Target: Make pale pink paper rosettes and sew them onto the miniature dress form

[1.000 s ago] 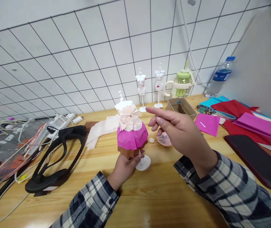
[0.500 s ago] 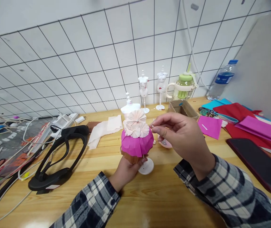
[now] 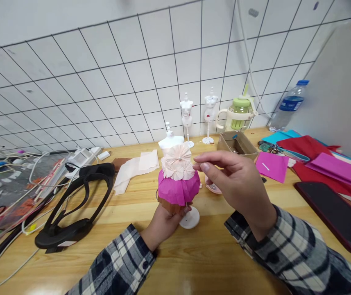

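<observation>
My left hand (image 3: 164, 225) is closed around the lower part of a small white dress form (image 3: 170, 141), under its paper skirt. That form wears a magenta crepe-paper skirt (image 3: 178, 190) over a brown paper layer (image 3: 169, 206). Two pleated pale-peach paper rosettes (image 3: 177, 157) cover its front, the upper one with a small pearly bead at its centre. The round white base (image 3: 190, 218) shows beside my left fingers. Just right of the rosettes is my right hand (image 3: 233, 176), thumb and fingertips pinched together; whatever they hold is too small to make out.
Behind stand two bare mini dress forms (image 3: 186, 116), a green-lidded cup (image 3: 239, 110) and a cardboard box (image 3: 239, 143). A small pink dish (image 3: 213, 187) is partly behind my right hand. Coloured paper and a phone (image 3: 335, 217) lie right; a black headset (image 3: 77, 205) lies left.
My right fingertips have shifted slightly, and the tiny pale bit seen at them before no longer shows clearly. My left hand keeps its hold; the whole view has tilted a little.
</observation>
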`<control>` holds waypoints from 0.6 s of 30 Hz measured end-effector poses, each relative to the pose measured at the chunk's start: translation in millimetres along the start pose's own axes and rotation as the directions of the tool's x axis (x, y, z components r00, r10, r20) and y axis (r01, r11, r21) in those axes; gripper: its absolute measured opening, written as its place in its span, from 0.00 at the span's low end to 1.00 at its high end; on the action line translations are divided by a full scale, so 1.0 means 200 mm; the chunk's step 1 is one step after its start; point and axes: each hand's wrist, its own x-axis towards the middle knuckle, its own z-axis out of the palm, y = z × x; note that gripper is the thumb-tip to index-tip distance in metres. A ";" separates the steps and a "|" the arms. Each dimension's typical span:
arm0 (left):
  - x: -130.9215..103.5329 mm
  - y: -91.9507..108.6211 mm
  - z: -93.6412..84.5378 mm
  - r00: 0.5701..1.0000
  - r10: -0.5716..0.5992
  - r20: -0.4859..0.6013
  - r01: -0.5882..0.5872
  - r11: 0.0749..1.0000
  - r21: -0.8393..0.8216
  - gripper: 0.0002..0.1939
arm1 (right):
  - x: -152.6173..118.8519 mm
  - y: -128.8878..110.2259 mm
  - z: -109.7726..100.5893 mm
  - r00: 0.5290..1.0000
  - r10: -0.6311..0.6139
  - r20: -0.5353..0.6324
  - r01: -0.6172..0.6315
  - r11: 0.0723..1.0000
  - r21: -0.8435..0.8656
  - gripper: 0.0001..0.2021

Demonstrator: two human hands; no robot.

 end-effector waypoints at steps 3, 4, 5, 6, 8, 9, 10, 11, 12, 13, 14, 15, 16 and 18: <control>0.00 0.01 0.00 1.000 0.015 -0.003 -0.015 1.000 0.025 0.12 | 0.00 0.00 0.00 1.000 0.006 0.001 -0.006 1.000 -0.006 0.06; 0.00 0.01 0.00 1.000 0.017 -0.005 -0.016 0.999 0.031 0.12 | -0.01 0.00 0.01 1.000 0.021 -0.004 -0.021 1.000 -0.005 0.08; 0.00 0.01 0.00 1.000 0.016 -0.008 -0.016 0.999 0.034 0.12 | -0.01 0.00 0.01 0.999 0.036 -0.011 -0.036 0.999 -0.011 0.10; 0.00 0.01 0.00 1.000 0.014 -0.009 -0.013 0.999 0.035 0.12 | -0.01 0.00 0.01 0.999 0.044 -0.016 -0.044 0.999 -0.027 0.11; 0.00 0.01 0.00 1.000 0.005 -0.010 -0.005 0.999 0.033 0.12 | -0.02 0.00 0.02 1.000 0.021 -0.020 -0.023 0.997 -0.078 0.09; 0.00 0.00 0.00 1.000 0.001 -0.008 -0.001 0.999 0.034 0.12 | -0.02 0.00 0.02 1.000 -0.003 -0.021 0.001 0.994 -0.109 0.07; 0.00 0.00 0.00 1.000 -0.003 -0.008 0.003 0.999 0.036 0.12 | -0.02 0.00 0.03 0.999 -0.030 -0.024 0.027 0.990 -0.137 0.05; 0.00 0.00 0.00 1.000 -0.006 -0.007 0.006 0.999 0.036 0.12 | -0.02 0.00 0.03 0.998 -0.053 -0.026 0.048 0.986 -0.160 0.04; 0.00 0.00 0.01 1.000 -0.008 -0.004 0.009 0.999 0.036 0.12 | -0.02 0.01 0.03 0.997 -0.071 -0.028 0.065 0.981 -0.182 0.04; 0.00 0.00 0.01 1.000 -0.010 -0.001 0.010 0.999 0.035 0.12 | -0.02 0.01 0.03 0.996 -0.090 -0.028 0.082 0.975 -0.209 0.04; 0.00 0.00 0.01 1.000 -0.011 0.003 0.011 0.999 0.034 0.12 | -0.02 0.02 0.03 0.993 -0.117 -0.025 0.107 0.963 -0.249 0.04; -0.01 0.00 0.01 1.000 -0.010 0.006 0.010 0.999 0.032 0.12 | -0.02 0.02 0.03 0.988 -0.155 -0.014 0.143 0.942 -0.303 0.04; -0.01 0.00 0.01 1.000 -0.008 0.006 0.008 0.999 0.032 0.13 | -0.02 0.03 0.03 0.979 -0.202 0.000 0.188 0.911 -0.368 0.04; -0.01 0.00 0.01 1.000 -0.006 0.001 0.006 0.999 0.033 0.14 | -0.02 0.04 0.03 0.954 -0.299 0.023 0.272 0.827 -0.492 0.04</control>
